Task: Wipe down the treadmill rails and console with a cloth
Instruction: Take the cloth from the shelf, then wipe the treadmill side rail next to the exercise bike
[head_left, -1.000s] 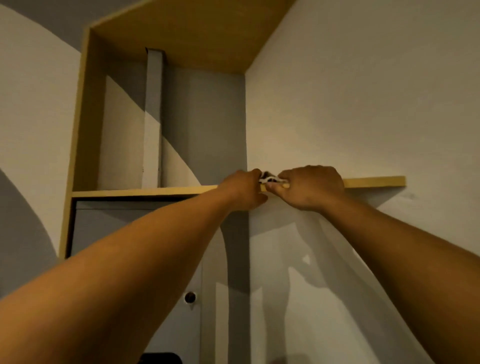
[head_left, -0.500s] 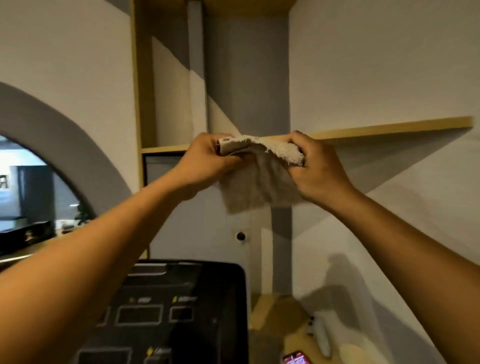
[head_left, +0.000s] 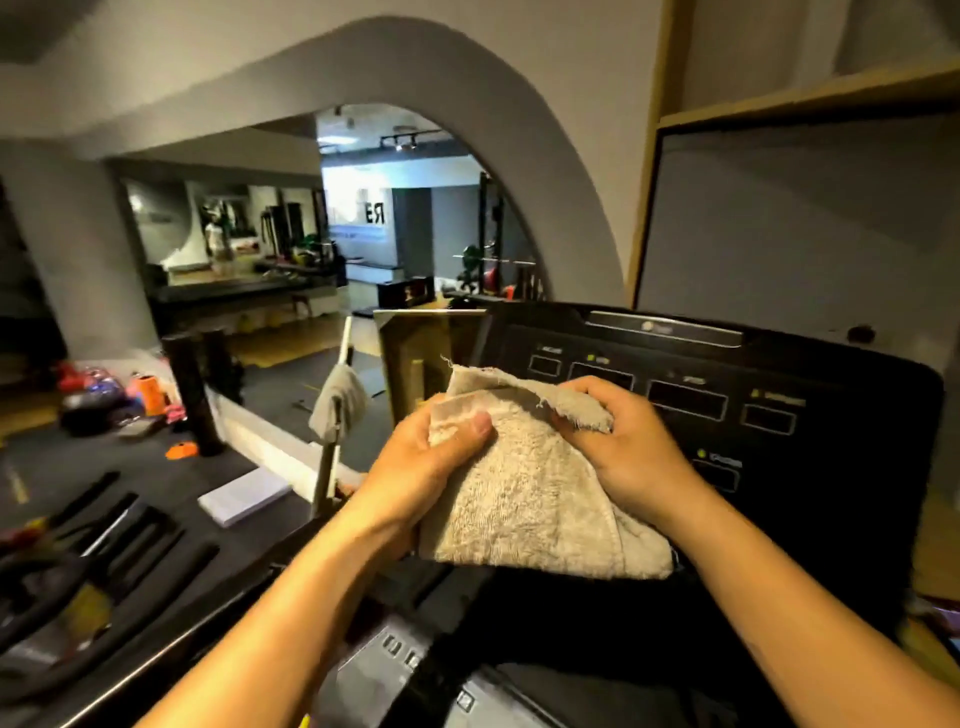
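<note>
A beige terry cloth (head_left: 524, 499) hangs between both hands in front of me. My left hand (head_left: 426, 467) grips its left top corner, thumb on top. Its right top edge is pinched in my right hand (head_left: 628, 447), with a frayed flap folded over the fingers. Behind the cloth stands the black treadmill console (head_left: 753, 415) with several dark display windows and small labels. The cloth is held in the air, a little in front of the console's left half. The console's lower panel (head_left: 400, 660) with grey buttons shows beneath my forearms.
A wall mirror (head_left: 311, 249) with an arch over it fills the left. Below it a black ledge (head_left: 156, 483) carries black foam bars, a white block (head_left: 244, 496) and a small mop (head_left: 337, 400) on a pole. A wooden shelf frame (head_left: 779, 98) rises at right.
My hands pulled the cloth off the high wooden shelf and brought it down. My view dropped from the shelf to the console and swung left toward the mirror.
</note>
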